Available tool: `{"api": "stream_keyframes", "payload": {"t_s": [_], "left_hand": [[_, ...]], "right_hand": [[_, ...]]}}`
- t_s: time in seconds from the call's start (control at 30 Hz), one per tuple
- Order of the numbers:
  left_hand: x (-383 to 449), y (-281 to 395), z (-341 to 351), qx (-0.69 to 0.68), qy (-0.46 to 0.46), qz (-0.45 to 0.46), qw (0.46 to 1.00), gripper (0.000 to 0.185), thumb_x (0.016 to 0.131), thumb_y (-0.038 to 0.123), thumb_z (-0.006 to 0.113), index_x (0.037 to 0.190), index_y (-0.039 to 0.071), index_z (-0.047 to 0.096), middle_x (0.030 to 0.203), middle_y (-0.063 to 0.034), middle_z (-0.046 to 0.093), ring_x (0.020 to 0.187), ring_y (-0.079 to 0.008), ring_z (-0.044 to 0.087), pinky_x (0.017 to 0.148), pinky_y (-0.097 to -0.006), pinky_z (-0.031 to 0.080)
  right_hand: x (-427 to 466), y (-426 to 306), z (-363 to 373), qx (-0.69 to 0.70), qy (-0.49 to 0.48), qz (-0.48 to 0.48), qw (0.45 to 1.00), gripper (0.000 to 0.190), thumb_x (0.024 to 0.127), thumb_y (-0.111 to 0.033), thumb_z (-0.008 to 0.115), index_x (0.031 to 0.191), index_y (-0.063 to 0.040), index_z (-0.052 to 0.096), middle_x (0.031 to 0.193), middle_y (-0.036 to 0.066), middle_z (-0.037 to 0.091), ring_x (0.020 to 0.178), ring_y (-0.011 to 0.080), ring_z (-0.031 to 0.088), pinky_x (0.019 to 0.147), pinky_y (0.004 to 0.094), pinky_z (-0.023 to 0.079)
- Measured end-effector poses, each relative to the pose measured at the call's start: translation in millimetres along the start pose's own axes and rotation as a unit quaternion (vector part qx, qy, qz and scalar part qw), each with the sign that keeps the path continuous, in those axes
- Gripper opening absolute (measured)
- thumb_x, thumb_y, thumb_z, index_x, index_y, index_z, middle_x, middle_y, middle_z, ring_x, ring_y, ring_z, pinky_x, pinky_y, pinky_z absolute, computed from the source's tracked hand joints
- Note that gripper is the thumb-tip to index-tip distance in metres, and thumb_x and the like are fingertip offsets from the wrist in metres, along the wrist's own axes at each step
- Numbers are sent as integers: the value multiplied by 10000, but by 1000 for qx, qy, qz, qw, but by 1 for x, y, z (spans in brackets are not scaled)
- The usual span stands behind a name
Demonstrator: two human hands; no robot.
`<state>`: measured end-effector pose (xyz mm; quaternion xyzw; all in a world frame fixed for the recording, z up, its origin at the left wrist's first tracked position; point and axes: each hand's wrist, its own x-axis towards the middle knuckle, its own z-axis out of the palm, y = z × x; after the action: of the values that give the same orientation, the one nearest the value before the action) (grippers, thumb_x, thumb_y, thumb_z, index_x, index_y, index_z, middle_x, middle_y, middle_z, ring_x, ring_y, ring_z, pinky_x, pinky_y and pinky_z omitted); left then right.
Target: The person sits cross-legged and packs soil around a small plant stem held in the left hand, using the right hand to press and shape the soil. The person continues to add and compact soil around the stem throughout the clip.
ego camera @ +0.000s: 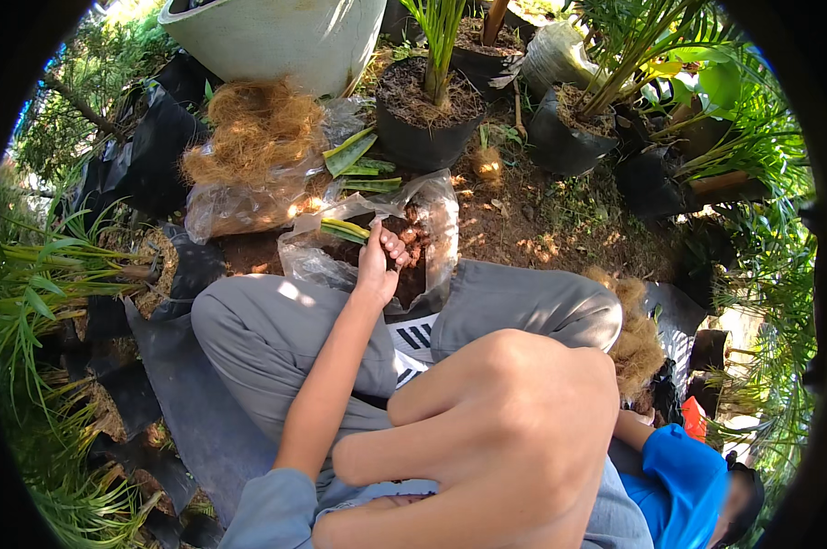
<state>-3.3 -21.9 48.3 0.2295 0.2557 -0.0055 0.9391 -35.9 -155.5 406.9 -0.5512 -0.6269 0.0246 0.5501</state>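
My left hand [382,266] is closed around a green leaf cutting with yellow edges [345,230], which looks like snake plant. It is above an open clear plastic bag [441,230] holding brown soil or coir [413,291], in front of my crossed legs. Close to the camera, my right hand [502,432] looms large, fingers bent and pointing left. Its palm side is hidden, so whether it grips anything does not show. More leaf cuttings [351,155] lie just beyond the bag, beside a heap of brown coconut fibre [262,134] on clear plastic.
Black pots with palms [427,134] and a large pale planter [276,41] stand ahead. Potted plants [159,264] line the left, near a dark sheet [187,405]. On the right are more fibre [633,329] and a person in a blue shirt [688,480].
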Motion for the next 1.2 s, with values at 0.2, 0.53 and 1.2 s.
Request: {"api": "stream_keyframes", "payload": {"t_s": [0.2,0.53,1.2], "left_hand": [[-1,0,4,-19,-10,0,1000,449,1136,431,590,792,183,445,705,46,395,620,-96,400,573,-279,368],[-3,1,7,-22,4,-3,1000,456,1151,399,566,781,174,424,694,47,364,597,-95,356,555,-267,349],[0,-1,4,-10,-2,3,1000,475,1132,449,596,769,185,440,681,53,389,600,-89,396,548,-274,364]], "right_hand": [[-4,-1,-1,5,-7,12,1000,178,528,-185,626,649,-98,529,620,32,485,456,131,286,422,289,189],[6,-50,-46,-17,28,120,992,185,472,-199,597,595,-118,483,599,20,457,455,117,214,430,281,124],[-4,-50,-58,-60,31,73,995,141,668,-150,635,622,-122,505,613,19,496,449,108,298,417,275,167]]}}
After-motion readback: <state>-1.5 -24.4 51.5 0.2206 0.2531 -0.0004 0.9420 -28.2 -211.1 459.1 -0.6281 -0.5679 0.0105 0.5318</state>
